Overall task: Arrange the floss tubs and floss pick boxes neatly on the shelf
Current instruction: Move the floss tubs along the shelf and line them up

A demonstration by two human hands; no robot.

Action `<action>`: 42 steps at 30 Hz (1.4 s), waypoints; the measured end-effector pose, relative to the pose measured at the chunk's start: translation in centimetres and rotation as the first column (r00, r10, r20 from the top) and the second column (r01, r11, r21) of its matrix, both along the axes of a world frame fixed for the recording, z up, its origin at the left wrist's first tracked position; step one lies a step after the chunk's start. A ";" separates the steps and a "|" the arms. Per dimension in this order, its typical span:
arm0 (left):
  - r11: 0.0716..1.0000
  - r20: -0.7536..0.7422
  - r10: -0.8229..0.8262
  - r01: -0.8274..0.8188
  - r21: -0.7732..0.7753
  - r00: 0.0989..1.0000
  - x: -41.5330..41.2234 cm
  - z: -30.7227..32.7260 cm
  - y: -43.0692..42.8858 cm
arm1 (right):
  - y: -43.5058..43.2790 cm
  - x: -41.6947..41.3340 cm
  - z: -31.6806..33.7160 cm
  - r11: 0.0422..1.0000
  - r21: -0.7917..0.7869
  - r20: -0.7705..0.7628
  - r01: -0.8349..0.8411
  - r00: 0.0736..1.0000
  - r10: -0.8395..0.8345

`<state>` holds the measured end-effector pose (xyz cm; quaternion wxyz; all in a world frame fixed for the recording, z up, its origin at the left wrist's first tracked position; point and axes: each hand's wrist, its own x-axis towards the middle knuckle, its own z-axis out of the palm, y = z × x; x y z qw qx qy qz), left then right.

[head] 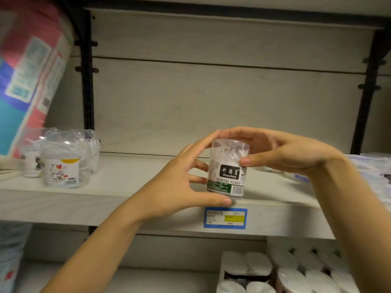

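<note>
Gripping a clear floss tub point(227, 168) upright at the front edge of a pale wood-grain shelf point(105, 187), left hand point(175, 182) and right hand point(281, 153) curl around its sides. More tubs point(61, 163) stand far left; a blue price tag point(225, 217) fronts the shelf.

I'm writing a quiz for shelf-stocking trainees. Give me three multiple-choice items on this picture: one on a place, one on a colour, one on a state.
1. Where do the cartoon-label tubs stand relative to the dental floss tub? A) to its left B) to its right C) on top of it
2. What colour borders the price tag on the front of the shelf? A) red B) blue C) green
3. How is the dental floss tub held? A) by one hand B) by both hands C) by none

Answers: 1 A, they cluster at the picture's left; 2 B, a blue border surrounds a yellow patch; 3 B, left hand and right hand both grip it.
</note>
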<state>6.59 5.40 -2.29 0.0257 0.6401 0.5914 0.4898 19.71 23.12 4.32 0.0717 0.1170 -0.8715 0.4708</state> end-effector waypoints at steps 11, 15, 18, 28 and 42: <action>0.920 -0.308 0.300 -0.189 0.342 0.903 4.0 0.1 0.3 | -4.7 3.8 -4.5 0.793 0.000 -0.391 0.610 0.729 -0.561; 0.911 -0.408 0.300 -0.132 0.390 0.862 7.6 -0.8 3.9 | -3.4 7.6 -6.5 0.678 -0.113 -0.481 0.726 0.557 -0.677; 0.916 -0.405 0.239 -0.067 0.395 0.883 10.6 -1.0 6.7 | -1.6 11.7 -6.8 0.639 -0.110 -0.505 0.761 0.511 -0.696; 0.898 -0.432 0.300 -0.098 0.429 0.851 21.4 -1.4 15.3 | 9.4 25.4 -4.0 0.470 0.083 -0.623 0.879 0.414 -0.664; 0.777 -0.253 0.595 -0.467 0.422 0.763 20.2 -2.8 16.3 | 19.8 25.2 -4.8 0.235 0.389 -0.502 0.891 0.418 -0.757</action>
